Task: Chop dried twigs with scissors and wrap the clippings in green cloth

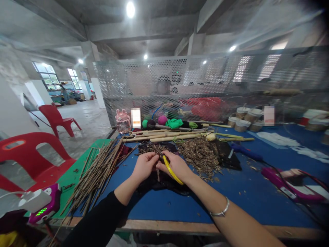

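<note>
My left hand (145,167) pinches a thin brown stick (158,175) whose end sticks out below the fingers. Wrapped round yellow-handled cutters (172,172), my right hand (179,165) is close beside the left one. The jaws of the cutters are dark and mostly lost among the stick bits behind. Under both hands lies a dark cloth (164,185). Long thin sticks (99,171) form a loose bundle to the left. Right of my hands is a heap of short cut stick pieces (199,156), with more pieces just beyond my fingers.
Thicker pale canes (177,136) lie across the back, before balls of coloured yarn (162,120) and a pink bottle (122,121). A blue-handled tool (246,152) and a purple power strip (290,185) with cables are at right. Perforated metal panels (144,79) bound the table's back.
</note>
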### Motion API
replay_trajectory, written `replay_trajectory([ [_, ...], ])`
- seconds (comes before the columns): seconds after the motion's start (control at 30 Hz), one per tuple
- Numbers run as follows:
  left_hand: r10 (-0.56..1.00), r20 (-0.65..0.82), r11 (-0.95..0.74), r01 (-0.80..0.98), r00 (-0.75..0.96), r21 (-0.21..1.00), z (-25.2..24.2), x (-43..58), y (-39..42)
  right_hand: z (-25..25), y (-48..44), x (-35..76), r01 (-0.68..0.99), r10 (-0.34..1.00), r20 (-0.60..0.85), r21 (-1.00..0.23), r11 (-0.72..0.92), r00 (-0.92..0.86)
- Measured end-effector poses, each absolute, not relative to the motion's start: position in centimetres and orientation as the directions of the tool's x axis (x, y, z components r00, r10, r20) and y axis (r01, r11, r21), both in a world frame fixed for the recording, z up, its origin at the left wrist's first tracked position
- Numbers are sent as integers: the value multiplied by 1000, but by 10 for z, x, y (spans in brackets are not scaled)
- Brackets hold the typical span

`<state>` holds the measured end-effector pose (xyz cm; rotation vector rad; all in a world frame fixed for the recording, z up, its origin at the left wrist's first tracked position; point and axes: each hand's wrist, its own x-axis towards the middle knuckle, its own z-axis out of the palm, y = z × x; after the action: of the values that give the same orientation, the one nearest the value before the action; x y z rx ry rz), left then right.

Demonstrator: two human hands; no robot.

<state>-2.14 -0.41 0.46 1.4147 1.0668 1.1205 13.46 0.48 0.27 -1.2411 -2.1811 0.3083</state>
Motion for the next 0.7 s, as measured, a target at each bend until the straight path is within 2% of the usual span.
replay_trajectory([
  [0.13, 973, 103, -126, 101, 204, 987, 4, -21, -6, 1, 6, 135, 710, 834, 396, -451, 540, -383],
  [0.43, 981, 39, -40, 4, 190, 999, -1, -21, -1, 0, 5, 136, 723, 862, 332, -473, 504, -383],
  [0.7, 987, 68, -65, -24, 147, 998, 1, -24, 0, 0, 5, 136, 681, 805, 395, -436, 589, -443],
])
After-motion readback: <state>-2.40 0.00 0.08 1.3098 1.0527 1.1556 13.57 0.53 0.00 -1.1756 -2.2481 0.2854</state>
